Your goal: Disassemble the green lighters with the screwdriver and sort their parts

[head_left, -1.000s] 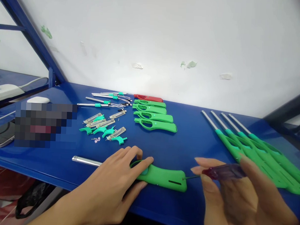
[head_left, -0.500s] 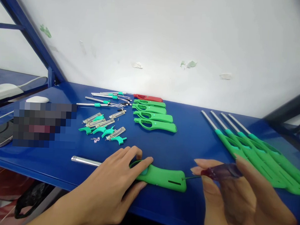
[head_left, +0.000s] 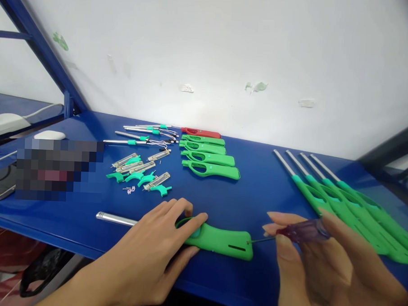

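Observation:
On the blue table lies a green long-nosed lighter [head_left: 220, 239], its metal tube [head_left: 115, 218] pointing left. My left hand [head_left: 155, 250] grips it around the trigger loop and presses it to the table. In my right hand [head_left: 334, 267] is a screwdriver with a translucent purple handle [head_left: 304, 230], held between thumb and fingers. Its thin shaft [head_left: 263, 240] reaches left to a small hole at the butt end of the lighter. The other fingers of that hand curl around the handle's back end.
Several assembled green lighters [head_left: 353, 213] lie at right. Green shells [head_left: 212, 170] and a red shell [head_left: 201, 132] sit at the back. Metal tubes with wires [head_left: 130, 142], clear fuel tanks [head_left: 157, 181] and teal triggers [head_left: 161, 190] lie at left. A white wall [head_left: 222, 45] rises behind.
The screwdriver handle has turned slightly in my right fingers, its tip staying at the lighter's end. My left hand keeps its hold.

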Available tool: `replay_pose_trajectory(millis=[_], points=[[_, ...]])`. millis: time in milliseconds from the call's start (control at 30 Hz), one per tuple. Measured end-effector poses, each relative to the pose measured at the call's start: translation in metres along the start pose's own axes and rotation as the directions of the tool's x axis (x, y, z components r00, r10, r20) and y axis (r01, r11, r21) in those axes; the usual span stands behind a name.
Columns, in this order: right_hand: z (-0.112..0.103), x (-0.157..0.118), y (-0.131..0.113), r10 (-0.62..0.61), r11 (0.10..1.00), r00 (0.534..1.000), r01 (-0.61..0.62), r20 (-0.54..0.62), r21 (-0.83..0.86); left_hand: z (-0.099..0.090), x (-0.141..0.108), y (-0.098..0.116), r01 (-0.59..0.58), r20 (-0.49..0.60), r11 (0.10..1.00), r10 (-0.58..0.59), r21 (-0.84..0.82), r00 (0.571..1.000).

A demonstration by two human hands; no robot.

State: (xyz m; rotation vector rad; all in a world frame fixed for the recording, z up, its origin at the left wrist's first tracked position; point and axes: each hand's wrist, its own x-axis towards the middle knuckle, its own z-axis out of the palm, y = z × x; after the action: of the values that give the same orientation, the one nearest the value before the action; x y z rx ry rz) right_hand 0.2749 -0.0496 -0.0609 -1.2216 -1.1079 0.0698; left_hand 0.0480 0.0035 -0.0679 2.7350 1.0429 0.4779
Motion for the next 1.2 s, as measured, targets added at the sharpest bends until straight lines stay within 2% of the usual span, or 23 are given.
replay_pose_trajectory(millis=[133,233,333,500,600,667,767,867,967,1100,1200], points=[[-0.0036,0.0044,0.0041,-0.132,0.990,0.991,0.131,-0.003,-0.055,0.0009,-0.0013,-0.0006,0.000,0.007,1.000,0.001,-0.004,1.000],[-0.0019,0.0021,0.0042,-0.071,0.997,0.997,0.070,-0.041,-0.017,0.0013,-0.0026,-0.0003,-0.002,0.005,1.000,0.002,0.002,1.000],[-0.0012,0.0012,0.0045,0.014,1.000,1.000,-0.014,-0.002,0.004,0.0006,-0.0022,0.0005,-0.010,-0.006,1.000,0.010,0.016,1.000],[-0.0024,0.0031,0.0056,-0.099,0.994,0.995,0.099,-0.002,-0.044,-0.0005,-0.0001,0.0006,-0.015,-0.003,1.000,0.015,0.015,1.000],[-0.0006,0.0002,0.0043,-0.051,0.999,0.997,0.051,-0.055,0.002,-0.0006,-0.0002,0.0002,-0.013,-0.002,1.000,0.013,0.007,1.000],[-0.0003,-0.0010,0.0042,-0.016,1.000,1.000,0.016,-0.025,0.010,-0.0006,-0.0003,0.0001,-0.015,0.003,1.000,0.015,0.008,1.000],[-0.0024,0.0005,0.0058,-0.070,0.997,0.997,0.071,0.042,-0.036,-0.0006,0.0001,0.0003,-0.014,-0.009,1.000,0.014,0.010,1.000],[-0.0047,0.0023,0.0077,-0.153,0.986,0.988,0.153,0.015,-0.070,-0.0014,0.0015,0.0009,-0.017,-0.006,1.000,0.017,0.010,1.000],[-0.0060,0.0014,0.0088,-0.117,0.993,0.993,0.117,-0.005,-0.034,-0.0025,0.0023,0.0017,-0.023,0.006,1.000,0.023,0.014,1.000],[-0.0051,0.0006,0.0090,-0.119,0.993,0.991,0.120,0.053,-0.021,-0.0027,0.0013,0.0023,-0.018,-0.010,1.000,0.018,0.020,1.000],[-0.0020,0.0004,0.0075,-0.155,0.987,0.987,0.154,-0.030,-0.033,-0.0032,0.0012,0.0023,-0.030,0.002,0.999,0.030,0.021,1.000]])
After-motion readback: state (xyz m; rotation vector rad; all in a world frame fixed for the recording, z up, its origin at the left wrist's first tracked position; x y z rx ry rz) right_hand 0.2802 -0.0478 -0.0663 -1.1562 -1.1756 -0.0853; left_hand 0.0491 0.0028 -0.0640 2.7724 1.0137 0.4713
